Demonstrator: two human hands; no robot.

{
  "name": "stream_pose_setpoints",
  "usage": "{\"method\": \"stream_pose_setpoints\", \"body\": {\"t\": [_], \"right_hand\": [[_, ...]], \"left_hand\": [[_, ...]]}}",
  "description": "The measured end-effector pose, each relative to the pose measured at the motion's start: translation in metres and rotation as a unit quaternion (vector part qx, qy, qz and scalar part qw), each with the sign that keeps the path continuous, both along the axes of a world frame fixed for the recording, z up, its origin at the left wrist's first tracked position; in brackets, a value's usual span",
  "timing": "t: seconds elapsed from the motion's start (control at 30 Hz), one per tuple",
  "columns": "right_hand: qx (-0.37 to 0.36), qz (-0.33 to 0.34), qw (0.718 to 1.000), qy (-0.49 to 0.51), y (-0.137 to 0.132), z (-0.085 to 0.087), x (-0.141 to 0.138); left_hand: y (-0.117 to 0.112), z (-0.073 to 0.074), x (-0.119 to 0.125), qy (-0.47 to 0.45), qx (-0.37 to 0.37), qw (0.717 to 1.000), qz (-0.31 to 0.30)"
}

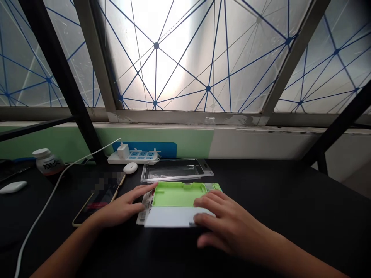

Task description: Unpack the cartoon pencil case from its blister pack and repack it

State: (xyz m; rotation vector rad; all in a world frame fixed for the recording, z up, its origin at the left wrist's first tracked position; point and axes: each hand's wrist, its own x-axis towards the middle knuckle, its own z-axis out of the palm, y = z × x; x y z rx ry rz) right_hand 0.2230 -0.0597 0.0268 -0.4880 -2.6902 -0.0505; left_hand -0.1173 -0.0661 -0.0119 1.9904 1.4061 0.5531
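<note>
A shallow bright green plastic case lies open on the black desk, with a white flat panel along its near side. Under its left end a printed card with a barcode sticks out. My left hand rests at the left end, index finger stretched to the case's upper left corner and thumb near the card. Over the right end is my right hand, fingers apart and slightly bent, covering part of the case and panel. I see nothing held in either hand. A small dark mark shows beside my right fingertips.
Behind the case lies a clear plastic blister package. A power strip with a plugged charger stands by the wall. To the left are a phone, a round white case, a white cable, a bottle and a white mouse-like object.
</note>
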Motion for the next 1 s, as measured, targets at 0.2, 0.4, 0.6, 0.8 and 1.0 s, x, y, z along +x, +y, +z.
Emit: {"method": "stream_pose_setpoints", "body": {"t": [0.2,0.4,0.6,0.8,1.0], "right_hand": [[-0.184,-0.124,0.973,-0.064,0.009,-0.017,0.061],[-0.316,-0.195,0.928,0.039,0.038,-0.045,0.088],[-0.437,-0.176,0.862,0.189,0.050,-0.056,0.074],[-0.380,-0.216,0.884,0.164,0.053,-0.068,0.075],[-0.313,-0.240,0.902,0.173,0.054,-0.055,0.077]], "left_hand": [[-0.002,-0.002,0.002,0.013,-0.021,0.999,0.048],[-0.002,-0.010,0.003,0.006,0.008,0.999,0.041],[0.000,-0.003,0.009,-0.104,-0.054,0.990,0.074],[0.000,-0.005,0.008,-0.091,-0.021,0.994,0.063],[-0.017,0.000,0.033,-0.002,0.085,0.991,0.108]]}}
